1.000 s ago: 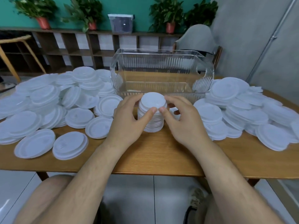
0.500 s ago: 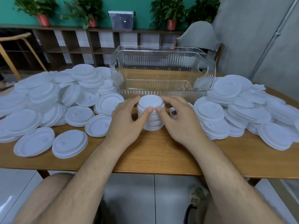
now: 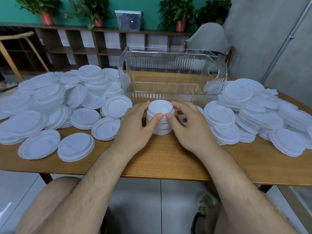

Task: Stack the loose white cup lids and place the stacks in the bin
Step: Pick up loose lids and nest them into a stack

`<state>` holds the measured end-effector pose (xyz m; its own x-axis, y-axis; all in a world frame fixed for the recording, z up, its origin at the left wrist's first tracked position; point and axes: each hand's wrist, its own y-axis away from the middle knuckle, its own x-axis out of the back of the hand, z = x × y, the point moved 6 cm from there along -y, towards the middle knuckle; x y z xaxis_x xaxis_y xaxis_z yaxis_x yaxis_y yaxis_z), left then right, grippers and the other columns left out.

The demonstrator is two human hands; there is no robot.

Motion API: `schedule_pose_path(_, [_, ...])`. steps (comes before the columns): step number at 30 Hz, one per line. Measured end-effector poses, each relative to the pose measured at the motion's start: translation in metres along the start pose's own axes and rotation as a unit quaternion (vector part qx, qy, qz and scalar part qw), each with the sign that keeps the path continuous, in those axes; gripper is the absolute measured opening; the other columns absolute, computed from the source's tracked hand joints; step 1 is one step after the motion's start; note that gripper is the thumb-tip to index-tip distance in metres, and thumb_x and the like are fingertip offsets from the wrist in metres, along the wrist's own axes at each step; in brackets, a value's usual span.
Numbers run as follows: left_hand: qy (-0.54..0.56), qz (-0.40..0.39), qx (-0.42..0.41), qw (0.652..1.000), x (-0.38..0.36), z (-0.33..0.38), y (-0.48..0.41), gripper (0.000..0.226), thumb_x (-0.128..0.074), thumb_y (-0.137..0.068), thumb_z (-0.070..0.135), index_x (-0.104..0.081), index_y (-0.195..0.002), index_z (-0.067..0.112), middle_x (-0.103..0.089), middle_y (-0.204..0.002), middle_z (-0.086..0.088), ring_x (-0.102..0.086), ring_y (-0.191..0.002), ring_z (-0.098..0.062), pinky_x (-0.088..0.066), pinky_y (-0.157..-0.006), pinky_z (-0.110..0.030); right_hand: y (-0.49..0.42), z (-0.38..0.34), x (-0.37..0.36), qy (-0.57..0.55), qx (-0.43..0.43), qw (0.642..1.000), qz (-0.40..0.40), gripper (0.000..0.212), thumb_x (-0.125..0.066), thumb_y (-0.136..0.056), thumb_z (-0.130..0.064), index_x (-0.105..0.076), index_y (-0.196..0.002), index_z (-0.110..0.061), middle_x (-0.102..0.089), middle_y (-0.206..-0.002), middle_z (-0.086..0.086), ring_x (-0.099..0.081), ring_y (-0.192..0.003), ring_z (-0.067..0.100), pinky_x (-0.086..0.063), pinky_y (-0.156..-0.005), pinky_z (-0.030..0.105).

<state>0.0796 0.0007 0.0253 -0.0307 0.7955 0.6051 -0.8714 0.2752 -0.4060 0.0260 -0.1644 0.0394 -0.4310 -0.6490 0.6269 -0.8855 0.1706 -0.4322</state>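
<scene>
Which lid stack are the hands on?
The tall neat stack just before the clear bin, gripped by left hand and right hand; other lids lie scattered on both sides.

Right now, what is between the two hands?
The stack of white lids, held by the left hand and right hand, in the head view.

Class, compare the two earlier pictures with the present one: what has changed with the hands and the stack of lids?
Nothing visibly moved. The left hand and right hand still grip the lid stack, which stands on the table in front of the clear bin.
</scene>
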Motion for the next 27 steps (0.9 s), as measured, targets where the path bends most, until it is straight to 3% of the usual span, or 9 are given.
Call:
schedule_pose_path(4, [-0.025, 0.02, -0.013, 0.999, 0.014, 0.004, 0.009, 0.067, -0.053, -0.096, 0.058, -0.044, -0.15, 0.019, -0.05, -0.148, 0.005, -0.043, -0.137, -0.012, -0.036, -0.115, -0.041, 0.009, -0.024, 0.005, 0.056, 0.062, 0.995, 0.046, 0.041, -0.059, -0.101, -0.032, -0.058, -0.14, -0.018, -0.055, -0.136, -0.007, -0.044, -0.129, 0.01, -0.03, -0.107, 0.019])
schedule_pose_path(6, [-0.048, 0.025, -0.026, 0.998, 0.025, 0.004, 0.02, 0.063, -0.052, -0.097, 0.057, -0.049, -0.147, 0.019, -0.053, -0.145, 0.005, -0.046, -0.134, -0.013, -0.038, -0.114, -0.042, 0.015, -0.042, -0.002, 0.065, 0.106, 0.991, 0.051, 0.038, -0.06, -0.1, -0.028, -0.061, -0.135, -0.014, -0.058, -0.131, -0.004, -0.046, -0.125, 0.012, -0.032, -0.105, 0.018])
schedule_pose_path(14, [-0.185, 0.068, -0.009, 0.98, 0.101, -0.022, 0.075, 0.06, -0.053, -0.092, 0.056, -0.059, -0.138, 0.017, -0.059, -0.138, 0.002, -0.045, -0.131, -0.017, -0.028, -0.106, -0.028, 0.027, -0.095, -0.068, 0.002, 0.155, 0.986, -0.061, 0.037, -0.059, -0.099, -0.027, -0.063, -0.134, -0.015, -0.062, -0.131, -0.001, -0.049, -0.126, 0.016, -0.04, -0.108, 0.031])
schedule_pose_path(18, [-0.231, 0.081, 0.015, 0.97, 0.128, -0.042, 0.1, 0.057, -0.056, -0.091, 0.051, -0.06, -0.135, 0.014, -0.061, -0.134, 0.0, -0.048, -0.126, -0.022, -0.029, -0.104, -0.029, 0.034, -0.119, -0.105, 0.006, 0.178, 0.976, -0.122, 0.035, -0.06, -0.098, -0.026, -0.064, -0.131, -0.016, -0.063, -0.13, -0.003, -0.049, -0.124, 0.015, -0.041, -0.106, 0.033])
schedule_pose_path(22, [-0.252, 0.081, 0.042, 0.963, 0.14, -0.059, 0.115, 0.058, -0.053, -0.091, 0.05, -0.059, -0.138, 0.016, -0.058, -0.138, 0.002, -0.043, -0.131, -0.02, -0.013, -0.103, -0.017, 0.037, -0.132, -0.128, 0.009, 0.185, 0.969, -0.164, 0.043, -0.056, -0.094, -0.035, -0.064, -0.132, -0.019, -0.063, -0.131, -0.004, -0.05, -0.127, 0.016, -0.04, -0.109, 0.037])
schedule_pose_path(25, [-0.258, 0.077, 0.053, 0.962, 0.143, -0.069, 0.118, 0.062, -0.054, -0.09, 0.052, -0.058, -0.14, 0.015, -0.056, -0.142, 0.001, -0.04, -0.135, -0.021, -0.012, -0.105, -0.02, 0.039, -0.132, -0.137, 0.028, 0.175, 0.967, -0.184, 0.048, -0.053, -0.092, -0.044, -0.064, -0.133, -0.022, -0.062, -0.131, -0.006, -0.048, -0.127, 0.014, -0.04, -0.108, 0.035])
schedule_pose_path(27, [-0.263, 0.072, 0.056, 0.96, 0.143, -0.075, 0.118, 0.064, -0.053, -0.089, 0.054, -0.058, -0.14, 0.016, -0.058, -0.141, 0.002, -0.039, -0.135, -0.021, -0.015, -0.107, -0.024, 0.042, -0.13, -0.139, 0.032, 0.174, 0.967, -0.182, 0.043, -0.06, -0.093, -0.039, -0.066, -0.132, -0.02, -0.063, -0.13, -0.005, -0.048, -0.125, 0.016, -0.04, -0.107, 0.032])
